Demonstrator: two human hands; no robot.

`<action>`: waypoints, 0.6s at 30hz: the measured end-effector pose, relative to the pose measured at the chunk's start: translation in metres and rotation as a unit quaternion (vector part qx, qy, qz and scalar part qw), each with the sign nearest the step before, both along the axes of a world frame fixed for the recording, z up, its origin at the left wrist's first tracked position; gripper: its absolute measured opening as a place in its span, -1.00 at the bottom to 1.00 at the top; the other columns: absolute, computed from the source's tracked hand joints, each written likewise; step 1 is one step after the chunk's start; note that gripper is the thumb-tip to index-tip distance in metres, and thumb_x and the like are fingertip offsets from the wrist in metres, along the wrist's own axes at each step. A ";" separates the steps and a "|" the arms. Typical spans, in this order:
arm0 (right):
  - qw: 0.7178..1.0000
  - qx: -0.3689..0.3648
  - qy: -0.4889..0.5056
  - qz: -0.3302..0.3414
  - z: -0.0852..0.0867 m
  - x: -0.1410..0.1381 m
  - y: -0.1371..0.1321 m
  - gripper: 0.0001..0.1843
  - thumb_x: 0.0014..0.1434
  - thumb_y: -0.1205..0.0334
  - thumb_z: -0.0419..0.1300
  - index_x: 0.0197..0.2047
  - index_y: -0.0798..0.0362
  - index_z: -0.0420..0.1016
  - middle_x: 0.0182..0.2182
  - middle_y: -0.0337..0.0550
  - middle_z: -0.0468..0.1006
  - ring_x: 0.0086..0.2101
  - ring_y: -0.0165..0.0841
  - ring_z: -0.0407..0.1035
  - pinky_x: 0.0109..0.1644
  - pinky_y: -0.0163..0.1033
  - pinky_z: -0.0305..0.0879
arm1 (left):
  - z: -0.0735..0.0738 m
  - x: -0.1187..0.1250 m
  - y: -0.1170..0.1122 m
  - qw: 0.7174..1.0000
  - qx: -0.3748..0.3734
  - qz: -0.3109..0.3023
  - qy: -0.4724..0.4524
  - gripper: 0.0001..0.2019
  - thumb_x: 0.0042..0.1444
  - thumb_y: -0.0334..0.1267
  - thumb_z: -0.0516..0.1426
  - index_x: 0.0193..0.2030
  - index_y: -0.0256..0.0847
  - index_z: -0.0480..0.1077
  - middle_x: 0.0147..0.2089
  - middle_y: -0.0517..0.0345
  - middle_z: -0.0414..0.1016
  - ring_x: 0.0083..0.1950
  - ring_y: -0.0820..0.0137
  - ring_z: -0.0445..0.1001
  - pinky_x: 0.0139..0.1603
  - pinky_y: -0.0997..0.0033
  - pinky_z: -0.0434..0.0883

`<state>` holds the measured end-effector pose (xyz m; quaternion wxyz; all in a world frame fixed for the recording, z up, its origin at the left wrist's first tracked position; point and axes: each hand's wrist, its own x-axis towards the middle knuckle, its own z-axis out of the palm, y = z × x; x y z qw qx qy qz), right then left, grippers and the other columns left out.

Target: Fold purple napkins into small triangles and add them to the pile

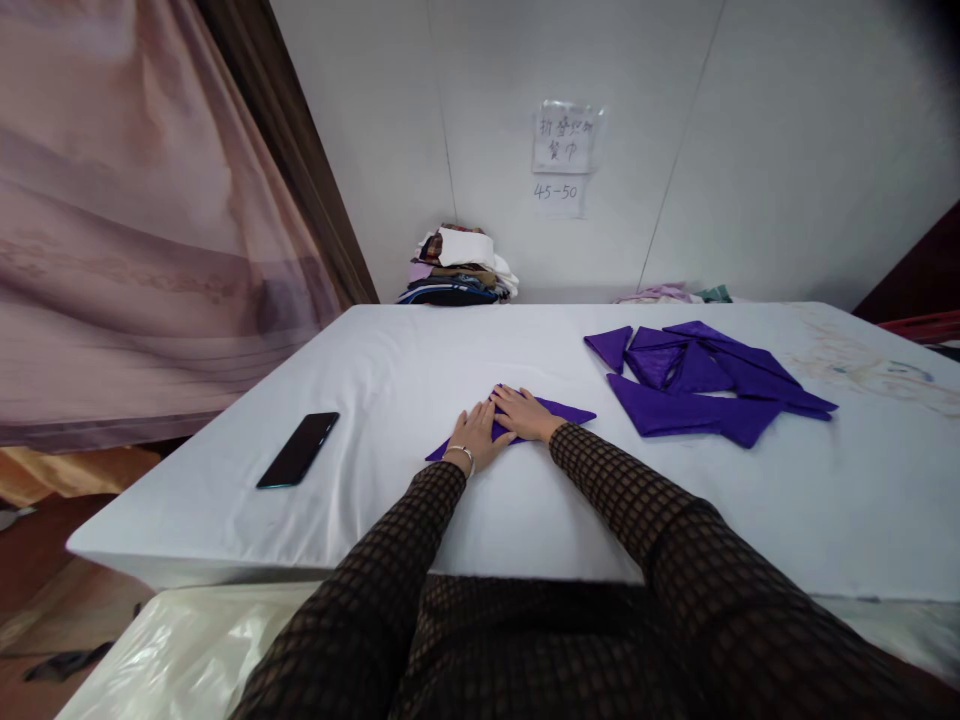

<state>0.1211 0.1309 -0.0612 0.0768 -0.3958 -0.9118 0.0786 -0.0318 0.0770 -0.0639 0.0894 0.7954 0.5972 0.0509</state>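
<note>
A purple cloth napkin [568,411], folded into a low triangle, lies on the white-covered table [360,370] in front of me. Both hands rest flat on top of it, close together near its peak. My left hand [477,436], with a silver bracelet at the wrist, has its fingers stretched out over the cloth's left part. Beside it, my right hand [523,413] presses down with straight fingers, its thumb by the left hand. Much of the napkin's middle is hidden under the hands.
Several folded purple napkins [675,415] lie in a loose pile at the right. A black phone [298,451] lies at the left. Behind the table's far edge sits a stack of clothes [457,270] against the wall. A pink curtain [150,230] hangs on the left.
</note>
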 end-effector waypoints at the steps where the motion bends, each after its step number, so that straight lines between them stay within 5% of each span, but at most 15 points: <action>1: 1.000 0.001 0.002 -0.007 0.001 0.003 0.001 -0.41 0.31 0.07 -0.19 0.33 0.14 0.03 0.33 0.04 -0.03 0.30 -0.17 -0.19 0.28 0.09 -0.21 | 0.001 0.000 0.000 1.000 -0.001 -0.001 0.004 -0.20 0.15 0.22 -0.18 0.37 -0.31 -0.16 0.42 -0.08 -0.12 0.43 0.20 -0.19 0.36 0.05 -0.19; 14: 0.979 0.071 -0.013 -0.192 0.009 0.113 0.007 -0.34 0.32 -0.06 -0.26 0.33 0.18 0.04 0.31 0.08 0.04 0.29 -0.14 -0.15 0.29 0.07 -0.20 | 0.002 0.000 -0.002 1.000 0.006 -0.011 0.020 -0.20 0.14 0.27 -0.24 0.35 -0.29 -0.03 0.42 -0.08 -0.14 0.43 0.17 -0.20 0.36 0.04 -0.17; 18: 0.985 0.080 0.005 -0.154 0.006 0.114 -0.007 -0.34 0.32 -0.07 -0.27 0.34 0.15 0.02 0.31 0.02 0.03 0.30 -0.19 -0.17 0.30 0.01 -0.22 | 0.003 0.001 -0.002 1.000 0.005 -0.010 0.025 -0.22 0.15 0.25 -0.24 0.35 -0.29 -0.03 0.42 -0.08 -0.14 0.43 0.17 -0.20 0.35 0.02 -0.17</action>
